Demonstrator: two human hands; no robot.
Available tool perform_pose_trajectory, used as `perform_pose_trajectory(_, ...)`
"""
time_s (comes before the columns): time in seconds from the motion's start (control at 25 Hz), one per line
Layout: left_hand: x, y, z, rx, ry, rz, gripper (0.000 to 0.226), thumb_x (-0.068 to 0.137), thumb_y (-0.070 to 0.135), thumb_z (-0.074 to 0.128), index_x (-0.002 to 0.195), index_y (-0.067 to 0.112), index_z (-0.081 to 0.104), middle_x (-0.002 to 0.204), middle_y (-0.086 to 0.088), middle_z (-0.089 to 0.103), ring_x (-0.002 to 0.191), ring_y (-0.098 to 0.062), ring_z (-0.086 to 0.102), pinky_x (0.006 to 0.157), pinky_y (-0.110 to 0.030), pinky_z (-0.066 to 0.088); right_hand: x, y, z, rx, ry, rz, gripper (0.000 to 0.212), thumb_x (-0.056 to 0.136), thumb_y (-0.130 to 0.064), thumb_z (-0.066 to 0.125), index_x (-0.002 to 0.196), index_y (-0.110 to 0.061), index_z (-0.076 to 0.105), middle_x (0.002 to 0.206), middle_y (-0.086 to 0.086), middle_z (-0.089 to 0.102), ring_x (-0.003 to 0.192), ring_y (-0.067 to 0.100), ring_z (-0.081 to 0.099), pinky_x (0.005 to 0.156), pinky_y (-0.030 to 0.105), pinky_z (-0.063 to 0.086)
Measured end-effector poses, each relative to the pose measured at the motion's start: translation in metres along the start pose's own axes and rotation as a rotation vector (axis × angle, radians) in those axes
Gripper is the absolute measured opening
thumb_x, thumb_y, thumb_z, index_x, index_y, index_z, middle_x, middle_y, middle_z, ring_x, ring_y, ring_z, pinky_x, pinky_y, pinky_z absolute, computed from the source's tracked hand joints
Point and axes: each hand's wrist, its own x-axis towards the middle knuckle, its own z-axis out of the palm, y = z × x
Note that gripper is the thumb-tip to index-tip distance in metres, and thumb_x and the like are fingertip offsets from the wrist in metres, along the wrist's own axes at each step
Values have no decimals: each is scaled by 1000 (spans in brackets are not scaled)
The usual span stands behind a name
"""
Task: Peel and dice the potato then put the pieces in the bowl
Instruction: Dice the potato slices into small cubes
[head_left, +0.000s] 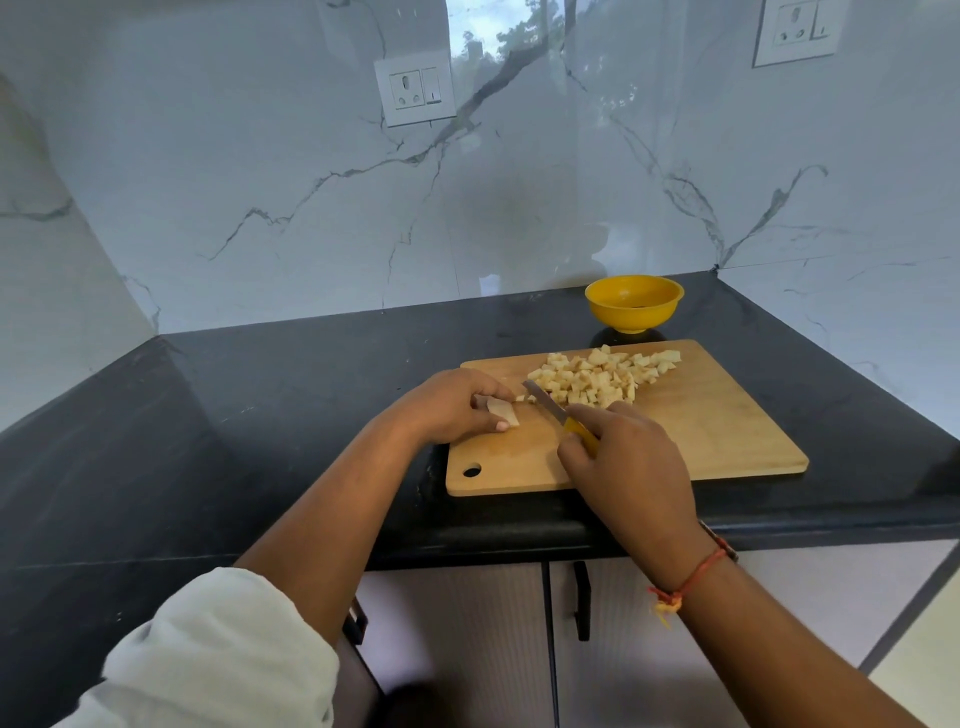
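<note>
On the cutting board (701, 426), near-left, the left hand (452, 405) pinned a potato strip (503, 410) under curled fingers. The right hand (623, 462) gripped the knife (545, 402) beside it. Diced pieces (597, 379) lay at the board's far edge, the bowl (634, 304) just beyond. Recommended: fingertips tucked, even crosscuts. Bowl contents were indistinct and the knife handle mostly hidden.

left grip (457, 408): fingers curled, pinching, palm down | right grip (631, 462): clenched, knuckles up
</note>
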Motion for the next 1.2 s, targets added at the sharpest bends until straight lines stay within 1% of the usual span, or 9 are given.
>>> perform_pose_trajectory(0.12,4,-4,0,33,-9,27,45,90,38,70,133,34,61,138,9,57,123,-14,53,109,-40,41,-1,4,3,-1,44,4,40,94,-34,57,133,-30,62,91,-9,53,72,7,50,59,20,44)
perform_pose_trajectory(0.28,5,-8,2,52,10,27,42,89,43,69,131,38,62,132,10,60,121,-12,53,105,-37,42,-5,8,6,-28,51,-15,40,94,-36,57,133,-28,62,93,-10,53,71,6,50,57,17,42)
perform_pose_trajectory(0.4,4,-6,3,126,4,84,42,93,44,65,134,35,59,139,9,54,120,-10,50,106,-35,41,-7,8,7,-45,49,-16,39,94,-38,56,132,-28,62,95,-10,55,72,5,50,57,16,42)
perform_pose_trajectory(0.48,3,-6,3,154,-2,119,41,94,44,63,134,35,59,141,9,51,114,-6,47,105,-35,40,-7,8,7,-58,46,-11,39,95,-39,56,132,-29,61,94,-10,54,71,5,49,56,15,40)
perform_pose_trajectory(0.56,4,-8,3,155,24,130,38,93,46,64,130,35,62,137,9,52,110,-5,46,103,-34,41,-7,8,7,-57,43,-12,38,95,-39,55,132,-30,62,93,-10,52,71,5,48,56,15,40)
perform_pose_trajectory(0.68,7,-7,10,140,116,141,35,91,48,65,122,31,66,130,9,59,113,-8,51,97,-29,40,-7,8,6,-51,46,-15,36,95,-38,56,129,-29,63,91,-10,52,70,5,48,56,15,40)
perform_pose_trajectory(0.88,9,-6,24,136,245,131,33,87,56,64,109,31,69,111,10,63,103,-8,54,83,-25,42,-6,8,7,-45,57,-18,34,94,-38,56,126,-28,66,90,-10,53,69,5,48,54,16,39)
perform_pose_trajectory(1.0,6,-4,22,162,212,95,35,87,58,65,110,32,66,113,9,60,103,-9,52,83,-25,42,-7,8,7,-52,52,-19,34,95,-39,55,125,-29,65,91,-10,52,69,5,48,55,16,39)
perform_pose_trajectory(1.2,-7,4,9,186,84,32,39,92,49,64,127,32,62,116,9,54,105,-9,50,92,-29,44,-6,8,7,-50,56,-26,33,95,-39,56,125,-31,66,89,-10,52,69,5,48,56,18,42)
